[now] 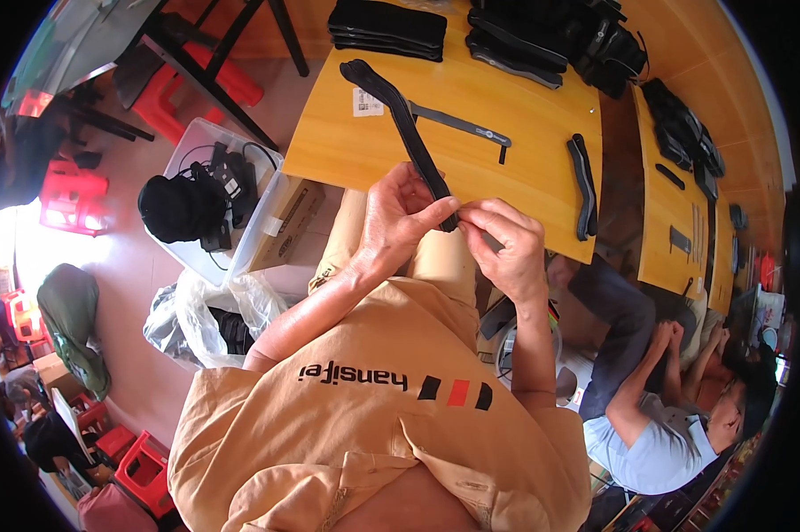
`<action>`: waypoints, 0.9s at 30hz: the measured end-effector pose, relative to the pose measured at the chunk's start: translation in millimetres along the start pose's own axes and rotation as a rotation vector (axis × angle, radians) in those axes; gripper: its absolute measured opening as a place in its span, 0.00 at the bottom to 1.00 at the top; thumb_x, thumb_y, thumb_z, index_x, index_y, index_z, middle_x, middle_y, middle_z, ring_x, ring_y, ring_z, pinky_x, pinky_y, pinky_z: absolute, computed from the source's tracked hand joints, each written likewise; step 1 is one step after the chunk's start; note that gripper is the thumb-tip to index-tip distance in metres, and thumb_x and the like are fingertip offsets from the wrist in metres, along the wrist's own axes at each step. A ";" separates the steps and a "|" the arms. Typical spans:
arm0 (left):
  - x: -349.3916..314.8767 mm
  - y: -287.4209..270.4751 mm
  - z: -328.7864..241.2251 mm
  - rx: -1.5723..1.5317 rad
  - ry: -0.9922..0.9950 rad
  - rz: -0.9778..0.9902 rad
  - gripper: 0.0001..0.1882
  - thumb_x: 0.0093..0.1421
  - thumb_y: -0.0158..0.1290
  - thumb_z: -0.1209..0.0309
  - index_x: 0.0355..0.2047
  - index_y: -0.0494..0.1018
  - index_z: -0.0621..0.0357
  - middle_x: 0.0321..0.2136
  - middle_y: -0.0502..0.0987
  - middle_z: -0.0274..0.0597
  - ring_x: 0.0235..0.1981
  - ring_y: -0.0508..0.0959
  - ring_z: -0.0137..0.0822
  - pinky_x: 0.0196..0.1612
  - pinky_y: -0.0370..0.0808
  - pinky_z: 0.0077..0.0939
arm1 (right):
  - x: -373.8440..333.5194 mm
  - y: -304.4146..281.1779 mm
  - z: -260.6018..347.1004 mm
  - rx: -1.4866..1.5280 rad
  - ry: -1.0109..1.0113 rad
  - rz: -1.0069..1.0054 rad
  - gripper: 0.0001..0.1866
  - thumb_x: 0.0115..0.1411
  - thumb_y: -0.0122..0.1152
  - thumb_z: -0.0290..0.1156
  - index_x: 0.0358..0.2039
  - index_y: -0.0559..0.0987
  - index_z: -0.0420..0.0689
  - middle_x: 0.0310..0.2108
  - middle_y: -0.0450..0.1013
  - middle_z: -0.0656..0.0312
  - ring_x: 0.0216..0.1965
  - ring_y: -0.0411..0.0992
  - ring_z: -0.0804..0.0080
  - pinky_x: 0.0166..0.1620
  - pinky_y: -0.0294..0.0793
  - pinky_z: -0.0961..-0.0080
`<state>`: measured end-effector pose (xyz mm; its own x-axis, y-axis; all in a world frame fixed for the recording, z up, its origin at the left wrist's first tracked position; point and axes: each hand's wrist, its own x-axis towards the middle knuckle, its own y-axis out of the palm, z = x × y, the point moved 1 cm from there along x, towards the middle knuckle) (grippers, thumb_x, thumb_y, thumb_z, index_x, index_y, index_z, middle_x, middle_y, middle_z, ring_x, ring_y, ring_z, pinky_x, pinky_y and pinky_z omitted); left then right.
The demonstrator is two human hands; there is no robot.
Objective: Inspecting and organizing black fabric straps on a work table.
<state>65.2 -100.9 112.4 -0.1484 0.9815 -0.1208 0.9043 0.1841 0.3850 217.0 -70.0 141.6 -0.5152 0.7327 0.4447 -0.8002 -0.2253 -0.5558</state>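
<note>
A long, narrow black fabric strap is held over the near edge of the wooden table, its far end lying on the tabletop. My left hand is closed round its near part, thumb on top. At the near tip, my right hand pinches the strap's end between thumb and fingers. Just beyond, a flat grey strap with a printed mark lies on the table, a short dark tab by its right end. At the table's right edge is a folded black and grey strap.
Stacked black folded straps and further dark bundles stand at the table's back. Left of the table, a clear plastic bin holds a black cap and cables. Red stools stand farther left. At right, other people sit by another table.
</note>
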 end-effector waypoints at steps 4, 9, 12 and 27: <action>1.7 0.4 2.2 0.022 0.044 0.002 0.15 0.51 0.58 0.78 0.38 0.67 0.67 0.28 0.77 0.40 0.29 0.76 0.23 0.34 0.75 0.17 | -0.9 2.4 2.6 -0.046 0.007 -0.023 0.08 0.45 0.61 0.14 0.29 0.77 0.36 0.25 0.73 0.59 0.24 0.73 0.65 0.28 0.73 0.76; 3.4 0.1 1.2 0.056 0.012 0.015 0.15 0.52 0.59 0.76 0.38 0.67 0.68 0.27 0.76 0.39 0.27 0.76 0.23 0.32 0.75 0.16 | -5.5 8.0 -2.9 -0.030 0.052 -0.073 0.08 0.45 0.59 0.14 0.28 0.76 0.36 0.24 0.72 0.58 0.23 0.73 0.65 0.27 0.73 0.76; 2.4 -1.1 3.2 0.045 -0.035 0.016 0.16 0.52 0.59 0.76 0.38 0.67 0.68 0.26 0.76 0.39 0.27 0.76 0.23 0.31 0.76 0.16 | -6.7 9.9 -4.5 0.026 0.109 -0.074 0.08 0.45 0.58 0.13 0.28 0.75 0.36 0.24 0.72 0.57 0.23 0.73 0.67 0.26 0.73 0.76; 1.5 -8.6 1.3 -0.020 -0.044 0.074 0.23 0.47 0.62 0.81 0.43 0.66 0.69 0.28 0.75 0.38 0.30 0.76 0.24 0.37 0.76 0.18 | -7.9 19.7 4.7 -0.207 -0.040 -0.147 0.11 0.45 0.57 0.14 0.31 0.71 0.38 0.26 0.70 0.57 0.24 0.72 0.60 0.25 0.72 0.72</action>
<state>57.7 -101.1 107.7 -0.0630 0.9894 -0.1311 0.9042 0.1122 0.4122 203.9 -83.3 130.5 -0.4130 0.7208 0.5566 -0.7896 0.0212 -0.6133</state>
